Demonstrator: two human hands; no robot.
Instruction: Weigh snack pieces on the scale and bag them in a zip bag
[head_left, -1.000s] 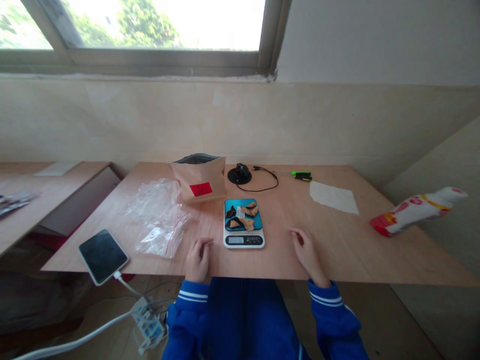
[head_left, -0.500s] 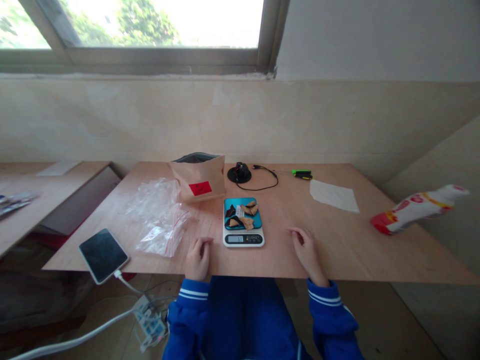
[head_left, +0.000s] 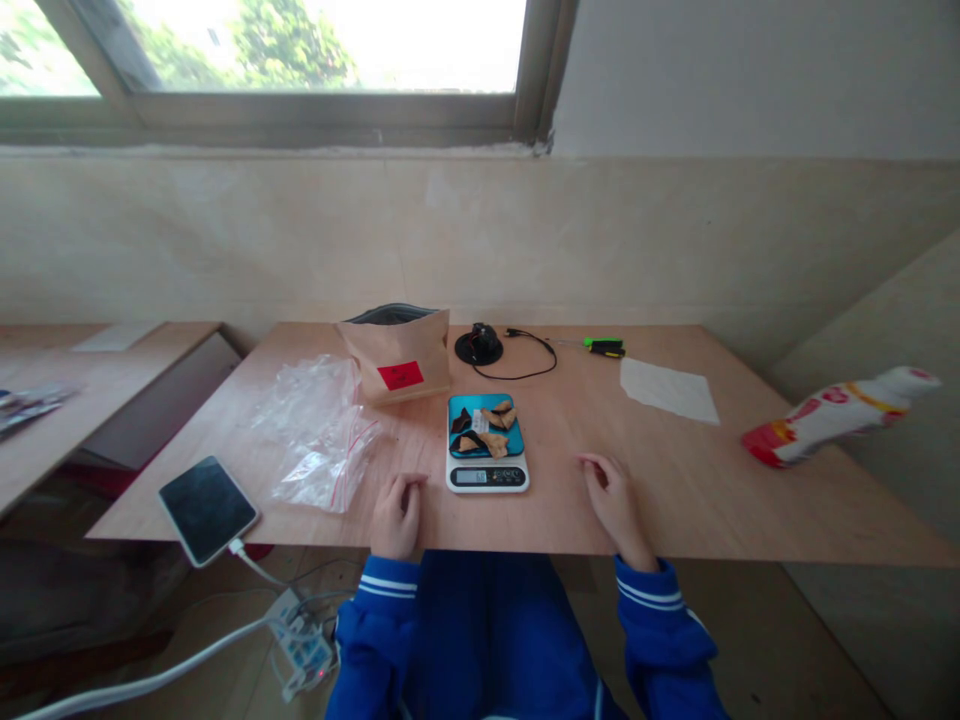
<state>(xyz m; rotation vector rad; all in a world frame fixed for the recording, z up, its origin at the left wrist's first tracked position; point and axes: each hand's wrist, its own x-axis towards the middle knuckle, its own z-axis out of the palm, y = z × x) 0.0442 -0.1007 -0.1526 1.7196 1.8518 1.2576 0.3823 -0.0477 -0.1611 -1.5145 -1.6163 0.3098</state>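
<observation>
My left hand (head_left: 395,515) rests on the wooden table near its front edge, loosely bent, thumb apart from the fingers and nothing held. To its right stands a white kitchen scale (head_left: 487,487) with a blue top and a small display. Several dried dark-and-tan pieces (head_left: 493,443), like curled peel or fungus, lie on the scale's top around a small white label (head_left: 480,421). My right hand (head_left: 615,497) lies on the table right of the scale, also loosely bent with a gap between thumb and fingers. Neither hand touches the scale.
Behind the scale stands an open kraft paper pouch (head_left: 401,350). Clear plastic bags (head_left: 322,430) and a phone (head_left: 208,510) on a cable are at left. A round black-based device (head_left: 478,345), screwdrivers (head_left: 604,346), white paper (head_left: 669,391) and a bottle (head_left: 832,415) lie farther right.
</observation>
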